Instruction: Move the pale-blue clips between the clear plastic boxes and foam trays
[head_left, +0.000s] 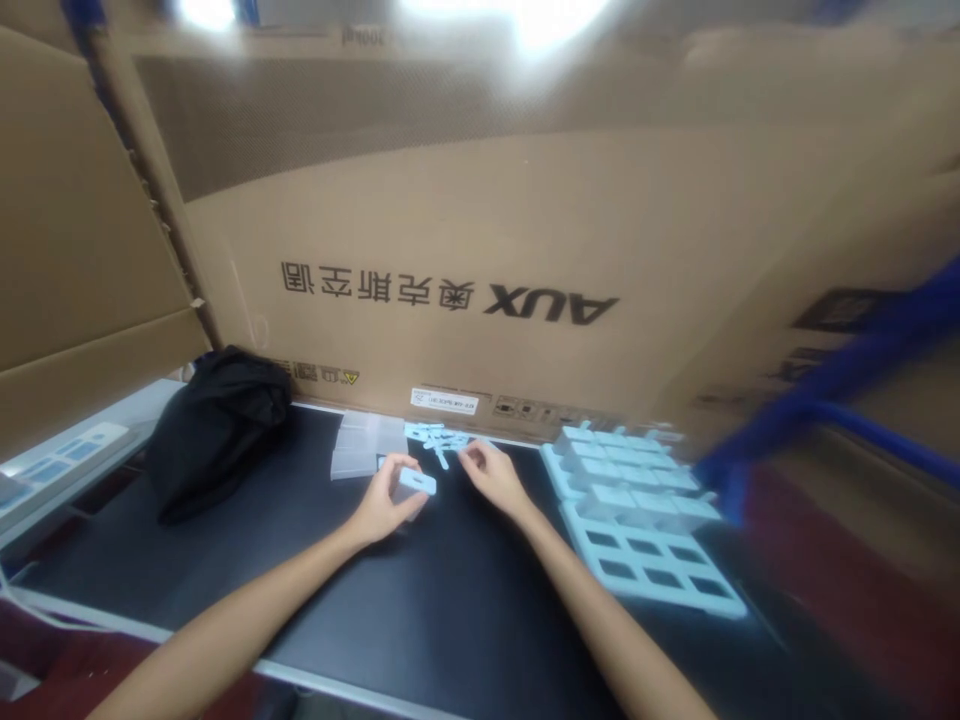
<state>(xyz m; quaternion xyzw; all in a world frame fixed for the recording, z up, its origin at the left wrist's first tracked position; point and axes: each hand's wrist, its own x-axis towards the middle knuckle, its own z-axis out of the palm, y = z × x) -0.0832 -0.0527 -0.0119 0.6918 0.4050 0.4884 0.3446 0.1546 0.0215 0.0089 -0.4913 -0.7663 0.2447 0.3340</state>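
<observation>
My left hand point(381, 505) grips a small box-shaped piece point(417, 481) between thumb and fingers. Its light-blue top has a slot in it, and it is held just above the black tabletop. A loose pile of small light-blue plastic strips point(433, 437) lies by the back edge. My right hand point(491, 472) is at the right side of this pile with its fingers curled together; what they pinch, if anything, is too small to make out. Left of the pile, behind my left hand, sit several translucent whitish box-shaped parts point(360, 445) in rows.
On the right stands a light-blue tray point(622, 588) with rectangular openings, its back rows filled with pale blocks point(637, 480). A black cloth bag point(217, 430) slumps on the left beside a white power strip point(64, 465). A large cardboard box point(450, 220) walls off the back; a blue post point(847, 370) rises right.
</observation>
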